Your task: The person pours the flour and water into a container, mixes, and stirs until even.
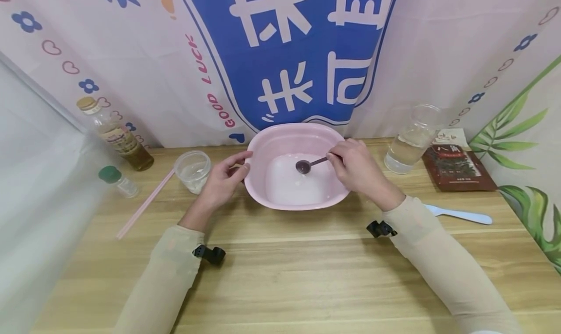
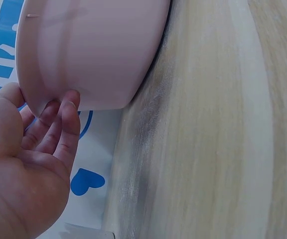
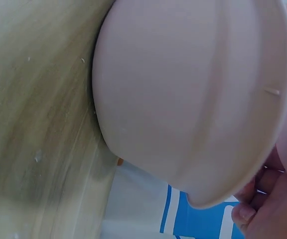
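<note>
A pink plastic basin (image 1: 324, 141) stands on the wooden table against the cloth backdrop, with white contents spread over its bottom. My left hand (image 1: 221, 178) grips its left rim; in the left wrist view, the fingers curl beneath the basin's lip (image 2: 29, 94). In my right hand (image 1: 361, 171) is the thin handle of a small dark brown measuring spoon (image 1: 303, 167). The spoon's bowl hangs over the white contents; whether it holds anything is hard to see. From the right wrist, the basin's outer wall (image 3: 183, 89) hides the spoon, and only part of that hand (image 3: 275, 209) shows.
To the left are an oil bottle (image 1: 124, 141), a green-capped shaker (image 1: 118, 180), pink chopsticks (image 1: 146, 205) and a clear tub (image 1: 193, 171). On the right stand a clear cup with liquid (image 1: 405, 149), a brown packet (image 1: 458, 168) and a light blue knife-like utensil (image 1: 466, 215).
</note>
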Tool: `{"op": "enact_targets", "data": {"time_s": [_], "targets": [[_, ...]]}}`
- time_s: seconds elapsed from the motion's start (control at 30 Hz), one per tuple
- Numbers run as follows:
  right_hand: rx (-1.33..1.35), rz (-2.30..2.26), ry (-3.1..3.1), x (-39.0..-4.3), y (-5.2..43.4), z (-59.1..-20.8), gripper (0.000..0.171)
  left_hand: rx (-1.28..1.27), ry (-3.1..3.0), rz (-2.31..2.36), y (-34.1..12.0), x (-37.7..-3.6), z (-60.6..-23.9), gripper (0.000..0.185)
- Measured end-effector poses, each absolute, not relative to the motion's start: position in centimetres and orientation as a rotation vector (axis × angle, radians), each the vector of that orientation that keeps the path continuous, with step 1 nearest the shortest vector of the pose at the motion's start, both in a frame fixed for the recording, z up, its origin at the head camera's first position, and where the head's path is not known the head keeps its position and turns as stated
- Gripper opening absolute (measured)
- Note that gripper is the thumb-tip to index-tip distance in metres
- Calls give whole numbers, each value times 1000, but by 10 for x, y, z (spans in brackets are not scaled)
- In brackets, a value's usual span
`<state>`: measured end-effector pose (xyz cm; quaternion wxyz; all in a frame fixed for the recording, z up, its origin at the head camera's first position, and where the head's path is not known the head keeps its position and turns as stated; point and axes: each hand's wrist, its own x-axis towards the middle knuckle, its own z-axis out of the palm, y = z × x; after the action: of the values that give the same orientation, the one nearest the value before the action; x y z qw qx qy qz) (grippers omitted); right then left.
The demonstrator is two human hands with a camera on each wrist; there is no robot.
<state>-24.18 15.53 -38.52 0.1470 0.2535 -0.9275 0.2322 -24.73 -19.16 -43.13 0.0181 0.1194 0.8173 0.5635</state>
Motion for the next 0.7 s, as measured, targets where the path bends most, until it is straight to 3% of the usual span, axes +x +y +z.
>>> {"op": "enact_targets", "data": {"time_s": [0.7], "targets": [[729, 699, -2659, -237, 154, -387, 19, 384, 2533, 1764, -191, -247, -431, 43]]}}
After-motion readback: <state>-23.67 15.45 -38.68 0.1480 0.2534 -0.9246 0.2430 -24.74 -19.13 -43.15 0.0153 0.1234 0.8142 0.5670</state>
